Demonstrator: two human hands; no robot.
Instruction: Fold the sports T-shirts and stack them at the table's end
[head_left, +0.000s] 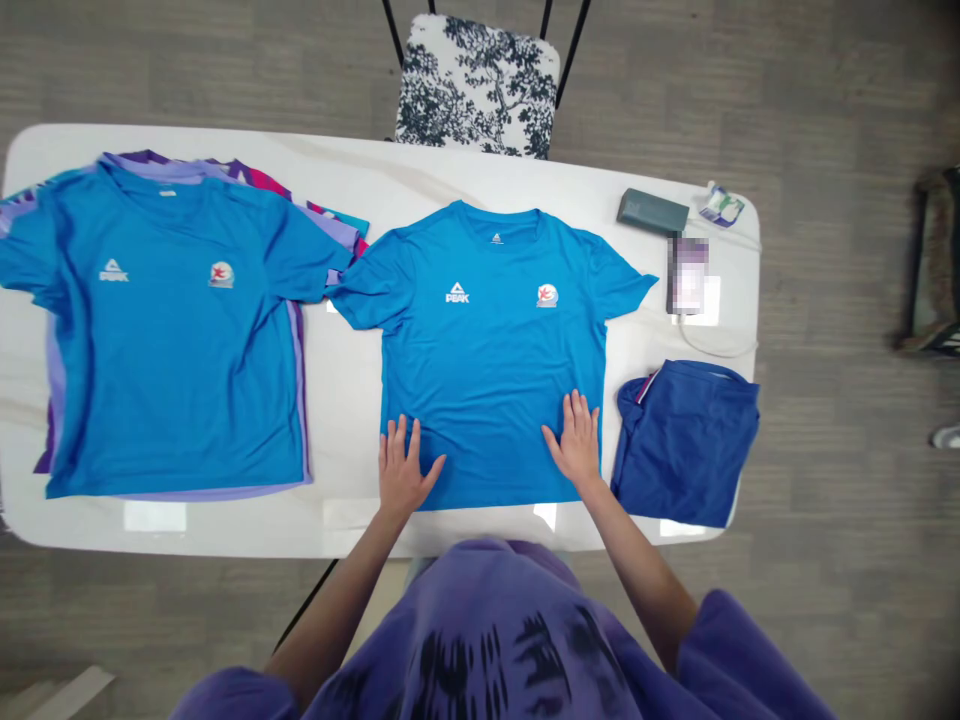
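A bright blue T-shirt with a white logo and a round badge lies spread flat, front up, in the middle of the white table. My left hand rests flat on its lower left hem, fingers stretched out. My right hand lies flat on the lower right part of the shirt, fingers together and straight. Neither hand holds anything.
A stack of several flat T-shirts, blue on top with purple ones beneath, covers the table's left side. A folded dark blue garment lies at the right. Behind it are a phone with cable, a dark green case and a small packet. A patterned chair stands beyond the table.
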